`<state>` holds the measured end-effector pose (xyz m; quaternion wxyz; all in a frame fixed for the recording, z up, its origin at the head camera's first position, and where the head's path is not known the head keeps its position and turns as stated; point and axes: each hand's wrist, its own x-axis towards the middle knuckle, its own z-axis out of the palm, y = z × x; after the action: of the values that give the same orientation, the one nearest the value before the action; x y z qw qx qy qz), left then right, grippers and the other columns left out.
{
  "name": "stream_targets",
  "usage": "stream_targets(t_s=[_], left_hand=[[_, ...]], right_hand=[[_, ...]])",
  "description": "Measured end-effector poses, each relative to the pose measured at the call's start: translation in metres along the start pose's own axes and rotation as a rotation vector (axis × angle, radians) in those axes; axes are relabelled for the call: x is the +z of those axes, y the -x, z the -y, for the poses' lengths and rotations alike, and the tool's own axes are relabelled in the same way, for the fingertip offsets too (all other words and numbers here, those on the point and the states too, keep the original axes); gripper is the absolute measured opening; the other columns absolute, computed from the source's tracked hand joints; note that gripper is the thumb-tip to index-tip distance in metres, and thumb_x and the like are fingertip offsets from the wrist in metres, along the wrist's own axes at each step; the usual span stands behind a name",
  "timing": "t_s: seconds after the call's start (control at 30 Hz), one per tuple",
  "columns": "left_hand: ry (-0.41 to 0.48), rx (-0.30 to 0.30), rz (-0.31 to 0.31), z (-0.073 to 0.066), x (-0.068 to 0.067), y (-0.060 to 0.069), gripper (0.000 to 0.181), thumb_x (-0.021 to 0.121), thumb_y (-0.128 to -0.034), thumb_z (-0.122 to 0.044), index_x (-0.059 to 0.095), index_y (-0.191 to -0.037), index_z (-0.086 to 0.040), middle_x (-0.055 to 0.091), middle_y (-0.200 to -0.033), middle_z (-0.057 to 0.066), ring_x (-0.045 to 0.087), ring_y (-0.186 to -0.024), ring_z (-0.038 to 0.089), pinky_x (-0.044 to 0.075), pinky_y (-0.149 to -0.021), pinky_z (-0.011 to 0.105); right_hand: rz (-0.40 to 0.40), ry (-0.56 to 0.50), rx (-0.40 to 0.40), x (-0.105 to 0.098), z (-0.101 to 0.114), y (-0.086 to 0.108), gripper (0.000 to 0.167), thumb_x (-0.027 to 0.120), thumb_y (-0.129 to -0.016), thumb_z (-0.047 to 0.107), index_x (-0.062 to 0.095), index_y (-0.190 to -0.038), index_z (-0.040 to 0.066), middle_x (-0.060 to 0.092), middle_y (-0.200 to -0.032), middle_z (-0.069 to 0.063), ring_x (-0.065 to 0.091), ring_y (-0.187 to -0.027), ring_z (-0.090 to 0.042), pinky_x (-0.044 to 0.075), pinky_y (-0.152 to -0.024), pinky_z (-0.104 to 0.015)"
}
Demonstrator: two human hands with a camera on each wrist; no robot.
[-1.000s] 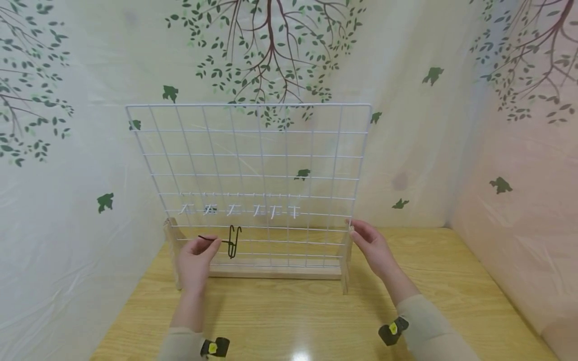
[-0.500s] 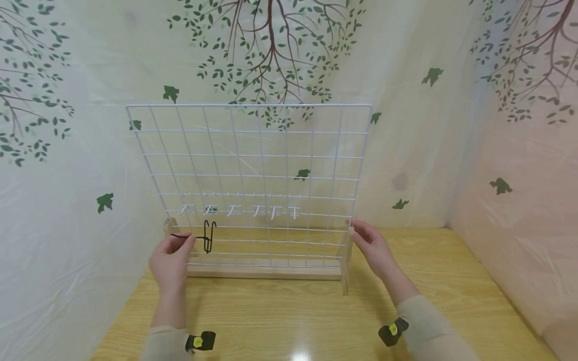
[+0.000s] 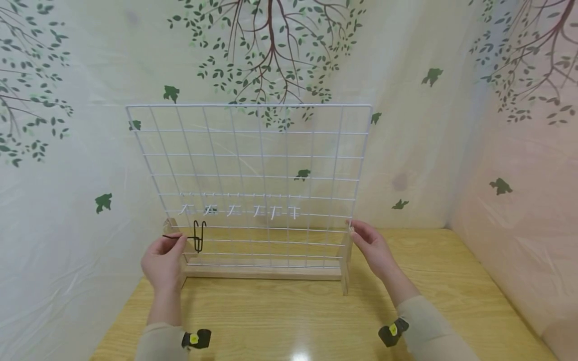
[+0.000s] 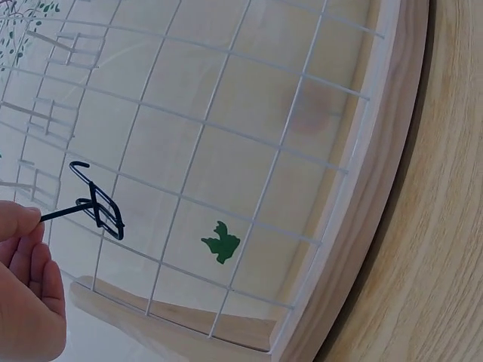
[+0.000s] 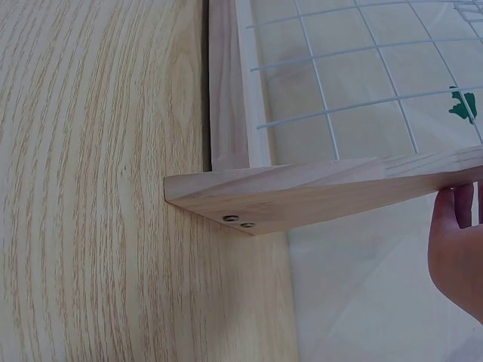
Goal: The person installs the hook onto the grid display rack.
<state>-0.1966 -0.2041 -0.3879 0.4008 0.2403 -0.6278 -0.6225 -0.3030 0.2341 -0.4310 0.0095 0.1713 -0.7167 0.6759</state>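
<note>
My left hand [image 3: 161,263] pinches the stem of a black wire hook [image 3: 198,244] between thumb and fingers. The hook's two bent prongs point up, in front of the lower left of a white wire grid panel [image 3: 248,105]. In the left wrist view the black hook [image 4: 96,205] seems just in front of the grid; whether it touches a wire I cannot tell. At the right edge, my right hand [image 3: 372,248] grips the upper end of the wooden stand's side support [image 5: 302,196]. Its fingertips are partly hidden behind the wood.
Several white hooks [image 3: 295,211] hang in a row on the grid's lower half. The stand's wooden base bar [image 3: 264,273] lies along the wood-grain table [image 3: 271,311]. A leaf-printed curtain [image 3: 406,150] hangs behind.
My left hand has moved left with the black hook, from in front of the grid's lower left-centre toward its left edge. My right hand has stayed at the stand's right support.
</note>
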Motion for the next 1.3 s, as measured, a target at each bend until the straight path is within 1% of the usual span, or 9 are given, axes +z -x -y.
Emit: stream_targets(t_s=[0.13,0.2,0.37,0.4,0.53,0.63,0.9,1.17,1.3], left_hand=[[-0.066,0.031,-0.019,0.003,0.003,-0.001,0.013,0.08,-0.0813,-0.005,0.073,-0.089,0.003,0.063,-0.066,-0.02,0.058,-0.066,0.002,0.046,-0.062,0.013],[-0.09,0.04,-0.03,0.005,0.004,0.0,0.015,0.08,-0.0817,-0.006,0.072,-0.089,0.004,0.062,-0.065,-0.021,0.057,-0.065,0.002,0.045,-0.061,0.013],[-0.139,0.031,-0.033,0.008,0.005,0.001,0.017,0.079,-0.0824,-0.007,0.072,-0.091,0.005,0.059,-0.064,-0.025,0.055,-0.064,-0.001,0.044,-0.059,0.012],[-0.145,0.034,-0.032,0.009,0.005,0.002,0.017,0.079,-0.0824,-0.007,0.072,-0.092,0.005,0.059,-0.063,-0.026,0.055,-0.063,-0.001,0.044,-0.059,0.012],[-0.152,0.039,-0.035,0.013,0.006,0.002,0.019,0.08,-0.0823,-0.007,0.072,-0.092,0.007,0.059,-0.065,-0.027,0.056,-0.065,-0.002,0.045,-0.059,0.011],[-0.152,0.035,-0.043,0.015,0.006,0.001,0.017,0.079,-0.0826,-0.008,0.072,-0.092,0.005,0.06,-0.067,-0.027,0.057,-0.067,0.0,0.045,-0.06,0.011],[-0.141,0.037,-0.052,0.018,0.007,0.001,0.015,0.08,-0.0833,-0.009,0.073,-0.091,0.001,0.061,-0.069,-0.026,0.057,-0.069,0.002,0.046,-0.06,0.011],[-0.145,0.045,-0.072,0.02,0.008,0.004,0.016,0.079,-0.0833,-0.008,0.074,-0.095,0.002,0.059,-0.066,-0.027,0.057,-0.067,0.001,0.047,-0.061,0.011],[-0.121,0.071,-0.087,0.024,0.008,0.005,0.012,0.08,-0.0818,-0.006,0.075,-0.09,0.002,0.059,-0.063,-0.027,0.057,-0.062,-0.003,0.046,-0.058,0.01]], right_hand=[[0.004,-0.003,-0.002,-0.001,-0.002,0.0,0.042,0.056,-0.102,0.015,0.048,-0.14,-0.004,0.046,-0.147,-0.02,0.045,-0.126,-0.001,0.038,-0.101,-0.015],[0.0,0.0,0.001,0.0,-0.002,0.0,0.041,0.057,-0.102,0.016,0.05,-0.139,-0.001,0.048,-0.146,-0.015,0.045,-0.126,-0.001,0.038,-0.101,-0.016],[-0.01,-0.009,-0.003,0.001,-0.002,0.0,0.037,0.058,-0.101,0.015,0.054,-0.136,0.003,0.053,-0.144,-0.009,0.048,-0.123,0.0,0.039,-0.1,-0.016],[-0.009,-0.014,-0.006,0.001,-0.002,0.0,0.038,0.058,-0.101,0.014,0.053,-0.136,0.001,0.052,-0.144,-0.011,0.048,-0.122,0.0,0.039,-0.1,-0.016],[-0.01,-0.017,-0.007,0.001,-0.003,0.0,0.039,0.058,-0.101,0.014,0.052,-0.137,-0.001,0.055,-0.141,-0.006,0.05,-0.12,0.001,0.04,-0.099,-0.016],[-0.005,-0.021,-0.011,0.0,-0.003,0.0,0.041,0.057,-0.102,0.013,0.049,-0.138,-0.004,0.055,-0.14,-0.006,0.051,-0.119,0.001,0.04,-0.099,-0.016],[-0.002,-0.008,-0.015,0.0,-0.002,0.0,0.042,0.057,-0.102,0.013,0.048,-0.138,-0.006,0.05,-0.144,-0.018,0.051,-0.119,0.002,0.04,-0.098,-0.016],[-0.005,-0.003,0.004,0.0,-0.001,0.0,0.042,0.056,-0.102,0.014,0.048,-0.138,-0.006,0.047,-0.146,-0.019,0.049,-0.12,0.002,0.04,-0.099,-0.015],[-0.007,0.002,0.007,0.0,-0.001,0.0,0.043,0.056,-0.102,0.015,0.047,-0.139,-0.006,0.047,-0.146,-0.021,0.049,-0.12,0.002,0.039,-0.099,-0.015]])
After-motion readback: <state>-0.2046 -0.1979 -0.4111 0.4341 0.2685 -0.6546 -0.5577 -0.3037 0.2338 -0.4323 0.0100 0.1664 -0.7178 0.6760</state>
